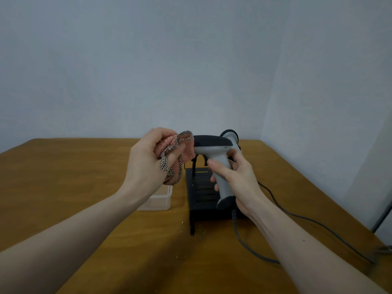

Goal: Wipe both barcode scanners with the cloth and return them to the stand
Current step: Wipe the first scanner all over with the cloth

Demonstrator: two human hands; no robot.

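In the head view, at frame centre above the desk (84, 187), the right hand (237, 177) grips a scanner (214, 145) by its handle while the left hand (148, 160) clutches the cloth (184, 149) bunched against the scanner's nose. The second scanner (230, 134) sits just behind, over the stand (203, 187). To wipe well, I judge, hold the handle steady, rub all faces, and mind the cable (297, 215).

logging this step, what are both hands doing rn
Left hand: closed on the cloth, at the scanner's nose.
Right hand: closed on the scanner handle.
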